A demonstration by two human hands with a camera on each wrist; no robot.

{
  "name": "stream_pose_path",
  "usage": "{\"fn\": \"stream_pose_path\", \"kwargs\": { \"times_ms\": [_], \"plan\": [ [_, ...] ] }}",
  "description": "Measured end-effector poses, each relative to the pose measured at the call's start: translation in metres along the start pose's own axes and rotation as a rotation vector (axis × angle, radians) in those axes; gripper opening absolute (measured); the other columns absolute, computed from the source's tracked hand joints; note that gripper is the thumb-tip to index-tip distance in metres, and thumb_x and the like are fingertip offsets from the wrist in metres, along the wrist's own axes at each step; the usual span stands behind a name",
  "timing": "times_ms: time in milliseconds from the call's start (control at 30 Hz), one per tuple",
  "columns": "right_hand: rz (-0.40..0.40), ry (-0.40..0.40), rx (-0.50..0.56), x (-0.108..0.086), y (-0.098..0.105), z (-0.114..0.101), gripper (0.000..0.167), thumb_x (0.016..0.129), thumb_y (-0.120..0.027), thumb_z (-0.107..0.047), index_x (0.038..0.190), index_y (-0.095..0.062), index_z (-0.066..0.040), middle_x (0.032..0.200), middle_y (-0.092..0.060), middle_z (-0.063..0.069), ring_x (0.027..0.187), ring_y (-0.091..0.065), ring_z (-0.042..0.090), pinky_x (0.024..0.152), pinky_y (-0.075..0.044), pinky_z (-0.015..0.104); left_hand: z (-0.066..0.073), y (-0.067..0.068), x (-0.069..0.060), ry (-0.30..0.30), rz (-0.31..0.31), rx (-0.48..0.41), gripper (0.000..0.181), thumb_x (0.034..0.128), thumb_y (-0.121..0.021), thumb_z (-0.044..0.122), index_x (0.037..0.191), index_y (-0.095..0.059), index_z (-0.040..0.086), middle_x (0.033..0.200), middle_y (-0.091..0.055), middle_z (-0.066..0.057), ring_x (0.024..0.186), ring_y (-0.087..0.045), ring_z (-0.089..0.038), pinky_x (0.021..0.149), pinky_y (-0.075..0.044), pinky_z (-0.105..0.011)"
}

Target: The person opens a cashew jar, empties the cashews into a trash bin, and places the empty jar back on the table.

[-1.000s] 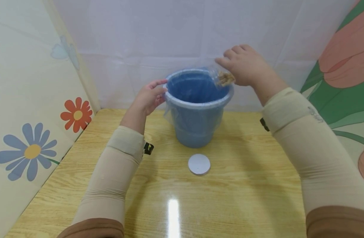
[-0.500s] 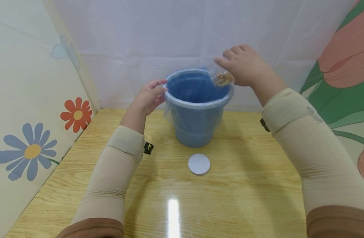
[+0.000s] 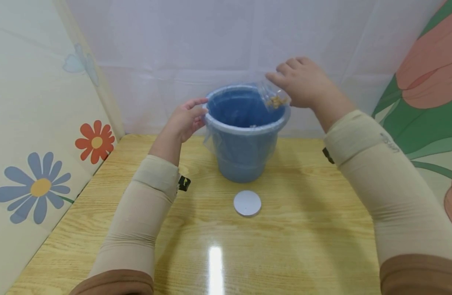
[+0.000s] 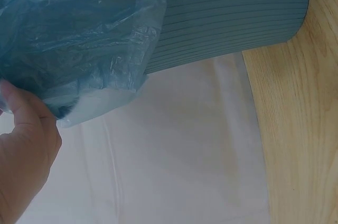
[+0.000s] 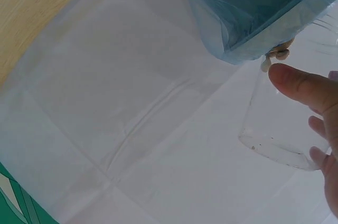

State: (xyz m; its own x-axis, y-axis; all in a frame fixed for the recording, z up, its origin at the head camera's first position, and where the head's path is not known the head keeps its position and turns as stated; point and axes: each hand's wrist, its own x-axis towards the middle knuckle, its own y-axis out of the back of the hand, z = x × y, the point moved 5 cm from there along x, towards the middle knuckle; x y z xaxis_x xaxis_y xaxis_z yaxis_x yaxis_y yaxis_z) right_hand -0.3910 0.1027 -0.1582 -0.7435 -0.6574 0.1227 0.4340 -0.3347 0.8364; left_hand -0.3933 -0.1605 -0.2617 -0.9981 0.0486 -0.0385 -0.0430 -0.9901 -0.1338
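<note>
A blue trash can (image 3: pixel 242 162) stands on the wooden table, lined with a thin clear plastic bag (image 4: pixel 79 28) folded over its rim. My left hand (image 3: pixel 189 121) grips the rim and bag on the left side, thumb and fingers at the edge. Above the right side of the rim, my right hand (image 3: pixel 301 84) holds a clear jar (image 5: pixel 274 123) tipped with its mouth toward the can. Small light-brown pieces (image 3: pixel 277 101) lie near the jar's mouth; their kind is too small to tell. The right wrist view shows the jar's base end bare of them.
A round white lid (image 3: pixel 247 203) lies flat on the table (image 3: pixel 285 246) in front of the can. A white cloth backdrop (image 3: pixel 167 37) hangs close behind it. Flower-painted panels (image 3: pixel 34 106) flank the table on both sides.
Fewer brown pieces show in the jar than before, and small pale specks now show inside the can near its front. The right hand has shifted only slightly; the left hand has stayed put.
</note>
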Motion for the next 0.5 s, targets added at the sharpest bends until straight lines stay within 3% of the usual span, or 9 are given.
{"fn": "stream_pose_path", "kwargs": {
  "times_ms": [500],
  "plan": [
    [-0.029, 0.018, 0.008, -0.0023, -0.0054, -0.0023, 0.09, 0.073, -0.076, -0.016, 0.145, -0.021, -0.011, 0.138, -0.033, 0.025, 0.126, -0.026, 0.043, 0.107, -0.013, 0.056, -0.0006, -0.0001, -0.0016, 0.004, 0.011, 0.015, 0.041, 0.088, -0.057, 0.006, 0.127, -0.054, 0.016, 0.113, -0.049, -0.008, 0.078, -0.053, -0.014, 0.068, -0.051, -0.021]
  ]
}}
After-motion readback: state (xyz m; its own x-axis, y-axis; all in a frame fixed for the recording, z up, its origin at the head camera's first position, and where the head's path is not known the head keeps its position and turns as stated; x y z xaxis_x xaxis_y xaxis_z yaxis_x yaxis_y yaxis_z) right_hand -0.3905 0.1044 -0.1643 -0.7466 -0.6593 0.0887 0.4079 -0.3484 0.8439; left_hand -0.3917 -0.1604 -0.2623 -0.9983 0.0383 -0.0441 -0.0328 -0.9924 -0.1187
